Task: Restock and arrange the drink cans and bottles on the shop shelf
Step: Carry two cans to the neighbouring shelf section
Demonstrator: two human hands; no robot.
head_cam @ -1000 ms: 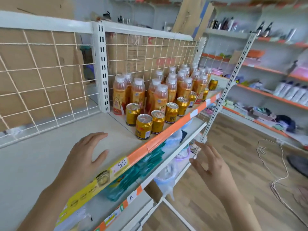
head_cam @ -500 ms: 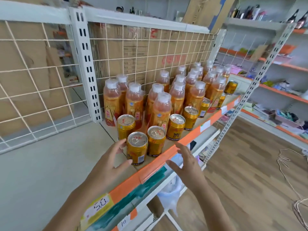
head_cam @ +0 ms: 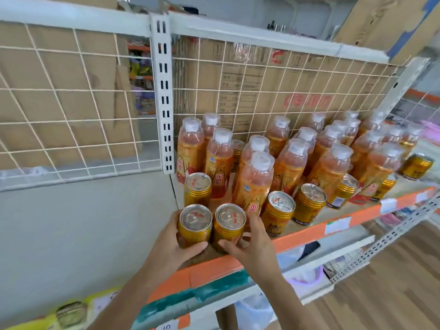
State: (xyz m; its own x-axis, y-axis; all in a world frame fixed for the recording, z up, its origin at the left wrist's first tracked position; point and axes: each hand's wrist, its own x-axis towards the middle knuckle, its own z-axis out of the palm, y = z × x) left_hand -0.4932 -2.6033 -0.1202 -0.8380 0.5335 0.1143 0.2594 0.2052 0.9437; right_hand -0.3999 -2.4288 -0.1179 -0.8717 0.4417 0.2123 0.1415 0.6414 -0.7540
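Two gold cans stand side by side at the front edge of the shelf (head_cam: 309,231). My left hand (head_cam: 175,244) wraps round the left can (head_cam: 195,226), thumb across its front. My right hand (head_cam: 250,244) grips the right can (head_cam: 229,223), with fingers on its right side and thumb below. Behind them stand another gold can (head_cam: 197,189), more gold cans (head_cam: 278,211) along the orange shelf lip, and several orange drink bottles (head_cam: 256,182) with white caps back to the wire grid.
The white wire grid (head_cam: 238,91) backs the shelf, with cardboard behind it. A slotted white upright (head_cam: 164,96) divides it from the bare grey shelf section (head_cam: 83,222) on the left. Lower shelves with bagged goods and a wooden floor (head_cam: 392,294) lie to the right.
Both hands have come forward from open, reaching poses and closed round the two front cans. The view has moved closer to the shelf.
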